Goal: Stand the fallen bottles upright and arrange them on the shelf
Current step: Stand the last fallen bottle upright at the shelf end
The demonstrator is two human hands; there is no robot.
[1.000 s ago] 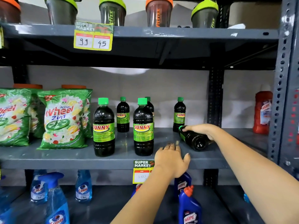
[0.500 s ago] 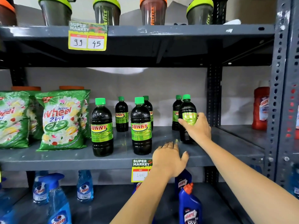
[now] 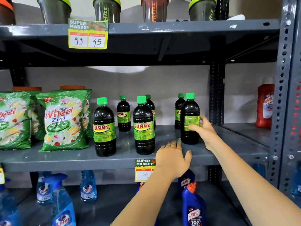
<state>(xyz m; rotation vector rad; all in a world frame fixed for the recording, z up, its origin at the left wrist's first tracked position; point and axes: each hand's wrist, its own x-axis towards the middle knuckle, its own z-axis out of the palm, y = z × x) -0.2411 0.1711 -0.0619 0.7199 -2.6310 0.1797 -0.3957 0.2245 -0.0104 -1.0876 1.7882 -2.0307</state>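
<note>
Several dark Sunny bottles with green caps stand upright on the grey middle shelf (image 3: pixel 65 157). My right hand (image 3: pixel 203 131) wraps the rightmost front bottle (image 3: pixel 189 110), which stands upright with its back label facing me. Behind that bottle stands a smaller-looking one (image 3: pixel 178 110). Two front bottles stand at the left (image 3: pixel 104 128) and the centre (image 3: pixel 143 126), with two more behind them (image 3: pixel 123 114) (image 3: pixel 150 105). My left hand (image 3: pixel 172 159) rests flat on the shelf's front edge, fingers spread, holding nothing.
Green Wheel detergent bags (image 3: pixel 63 121) fill the shelf's left part. A red Harpic bottle (image 3: pixel 265 105) stands beyond the upright post (image 3: pixel 216 93) at the right. Shaker cups (image 3: pixel 106 8) line the top shelf; blue Colin sprays (image 3: pixel 61 204) and blue Harpic bottles (image 3: pixel 193 207) stand below.
The bottle that lay on its side one second ago has been raised upright by my right hand and now stands on the shelf. My left hand stayed on the shelf edge.
</note>
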